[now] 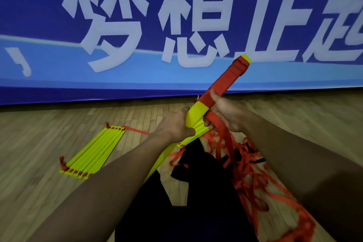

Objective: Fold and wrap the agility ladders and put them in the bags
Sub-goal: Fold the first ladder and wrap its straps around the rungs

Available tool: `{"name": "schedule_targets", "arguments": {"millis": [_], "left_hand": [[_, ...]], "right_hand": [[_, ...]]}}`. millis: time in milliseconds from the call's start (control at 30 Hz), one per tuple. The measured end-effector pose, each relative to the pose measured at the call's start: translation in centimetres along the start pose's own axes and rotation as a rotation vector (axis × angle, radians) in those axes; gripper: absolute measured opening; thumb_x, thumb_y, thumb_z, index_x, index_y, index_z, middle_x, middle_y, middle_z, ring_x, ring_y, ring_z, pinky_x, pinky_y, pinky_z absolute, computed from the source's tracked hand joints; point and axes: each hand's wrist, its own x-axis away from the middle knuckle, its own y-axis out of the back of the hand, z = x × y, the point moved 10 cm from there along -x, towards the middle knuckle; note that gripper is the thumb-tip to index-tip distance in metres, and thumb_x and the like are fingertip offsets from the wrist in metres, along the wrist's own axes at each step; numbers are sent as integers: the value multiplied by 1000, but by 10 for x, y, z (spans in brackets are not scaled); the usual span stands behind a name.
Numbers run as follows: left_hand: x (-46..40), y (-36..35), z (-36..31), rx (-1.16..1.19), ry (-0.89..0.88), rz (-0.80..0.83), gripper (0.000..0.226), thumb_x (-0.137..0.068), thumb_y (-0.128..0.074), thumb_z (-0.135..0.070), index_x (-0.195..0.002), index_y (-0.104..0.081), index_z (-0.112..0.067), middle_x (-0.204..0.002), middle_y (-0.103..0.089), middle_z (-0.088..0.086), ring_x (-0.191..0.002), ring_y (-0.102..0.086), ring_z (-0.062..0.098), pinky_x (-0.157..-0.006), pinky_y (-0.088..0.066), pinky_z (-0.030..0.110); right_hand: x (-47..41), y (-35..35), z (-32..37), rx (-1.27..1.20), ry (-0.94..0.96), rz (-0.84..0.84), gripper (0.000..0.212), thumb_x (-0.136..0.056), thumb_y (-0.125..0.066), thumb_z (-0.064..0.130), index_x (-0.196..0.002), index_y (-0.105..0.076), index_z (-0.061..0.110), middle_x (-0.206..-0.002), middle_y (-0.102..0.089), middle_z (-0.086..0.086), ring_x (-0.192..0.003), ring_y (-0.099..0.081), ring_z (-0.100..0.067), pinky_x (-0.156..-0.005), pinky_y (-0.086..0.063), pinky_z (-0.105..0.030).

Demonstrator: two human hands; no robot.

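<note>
Wrapping is under way at frame centre: left hand (177, 124) grips the yellow rung bundle (198, 113), right hand (224, 113) pinches the red strap (222, 129), which I judge needs another taut turn around it.

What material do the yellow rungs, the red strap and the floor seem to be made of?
Flat yellow ladder rungs: probably rigid plastic, smooth and slightly glossy; they stay straight with crisp edges.
Red strap: likely woven nylon webbing, matte; it drapes, twists and wraps tightly around the bundle.
Brown strip floor: apparently varnished wood; narrow boards with visible seams and a soft sheen.
</note>
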Motion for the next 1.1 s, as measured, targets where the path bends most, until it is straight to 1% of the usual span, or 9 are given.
{"name": "schedule_targets", "arguments": {"millis": [267, 333, 400, 467, 567, 667, 800, 933, 1100], "left_hand": [[14, 0, -42, -671, -19, -191, 62, -94, -58, -23, -145, -25, -11, -121, -62, 13, -106, -65, 36, -76, -45, 38], [15, 0, -53, -717, -114, -156, 75, -92, -63, -42, -145, -25, -6, -129, -56, 12, -113, -60, 35, -81, -46, 41], [13, 3, -47, -410, -112, 23, 83, -84, -64, -60, -144, -32, -12, -136, -51, 9, -124, -54, 32, -94, -46, 44], [13, 11, -36, 255, 6, 186, 52, -87, -66, -54, -126, -49, -24, -128, -57, 0, -116, -59, 25, -98, -48, 38], [26, -6, -31, 730, 118, 488, 8, -95, -64, -32, -97, -62, -25, -87, -63, 3, -70, -62, 25, -71, -50, 36], [17, 4, -27, 666, 55, 400, 11, -91, -70, -27, -95, -69, -18, -69, -63, 1, -57, -60, 17, -56, -49, 26], [-6, 30, -11, 16, 71, 88, 45, -77, -78, -47, -114, -64, -26, -106, -69, 1, -99, -65, 23, -81, -51, 29], [4, 30, -32, -440, 6, -128, 53, -85, -68, -46, -129, -44, -28, -116, -65, 8, -107, -63, 35, -76, -47, 37], [4, 15, -30, -164, -69, 26, 39, -88, -60, -59, -104, -47, -26, -112, -64, 7, -102, -62, 27, -80, -45, 32]], "right_hand": [[-7, -1, -4, -199, 35, -165, 51, -88, -58, 63, -61, -53, 20, -49, -50, 0, -35, -42, -11, -36, -33, -17], [-9, 3, -12, -255, 36, -197, 44, -85, -66, 55, -59, -53, 21, -50, -48, 0, -35, -39, -11, -36, -31, -17], [-9, 4, -15, -301, 50, -190, 38, -85, -67, 51, -64, -58, 21, -54, -51, -1, -36, -42, -11, -37, -33, -17], [-8, 2, -8, -356, 100, -128, 36, -85, -66, 54, -74, -67, 19, -61, -59, -2, -38, -46, -11, -37, -36, -18], [-6, -4, 2, -282, 159, -40, 46, -81, -62, 66, -74, -70, 21, -77, -58, -8, -45, -46, -12, -42, -38, -23], [-2, -7, 7, -182, 151, 27, 60, -89, -49, 67, -88, -68, 11, -68, -58, -8, -45, -50, -15, -42, -42, -22], [1, -4, -3, -178, 25, -7, 57, -94, -47, 63, -88, -62, 8, -57, -54, -8, -39, -52, -14, -38, -43, -20], [-3, -2, -14, -198, -39, -127, 50, -84, -58, 69, -71, -61, 21, -50, -50, 1, -36, -42, -8, -36, -34, -15], [2, 9, -14, -248, 58, -222, 40, -87, -67, 49, -63, -60, 18, -46, -46, 2, -31, -35, -5, -30, -26, -16]]}}
